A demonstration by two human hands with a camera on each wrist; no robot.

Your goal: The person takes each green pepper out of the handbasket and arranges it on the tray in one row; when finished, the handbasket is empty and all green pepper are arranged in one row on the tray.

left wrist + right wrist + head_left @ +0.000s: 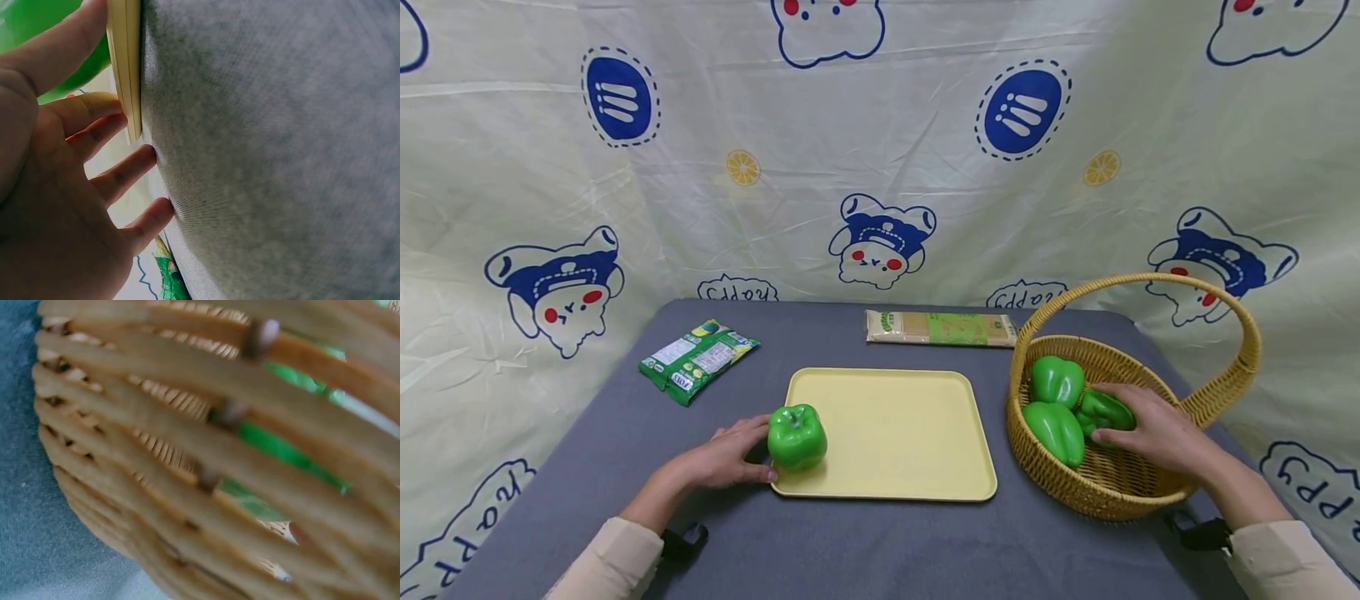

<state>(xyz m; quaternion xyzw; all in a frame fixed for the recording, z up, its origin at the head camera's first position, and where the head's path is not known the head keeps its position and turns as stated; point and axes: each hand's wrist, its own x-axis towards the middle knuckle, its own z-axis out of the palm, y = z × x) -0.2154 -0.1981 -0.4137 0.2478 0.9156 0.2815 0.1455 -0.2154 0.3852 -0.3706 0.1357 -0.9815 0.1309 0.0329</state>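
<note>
A green bell pepper (797,437) stands upright on the left end of a pale yellow tray (895,437). My left hand (730,454) rests at the tray's left edge, its fingers spread and touching the rim (127,69) in the left wrist view. On the right is a wicker basket (1052,492) with a tall handle and several green peppers inside. Within it, my right hand (1150,429) holds one green bell pepper (1105,410) between thumb and fingers. Two other peppers lie beside that one. Basket weave (156,425) hides the right hand almost wholly in the right wrist view.
A green snack packet (700,360) lies at the back left of the grey-blue tablecloth (820,550). At the back, behind the tray, lies a long brown-and-green package (940,328). A printed curtain (880,150) hangs behind the table.
</note>
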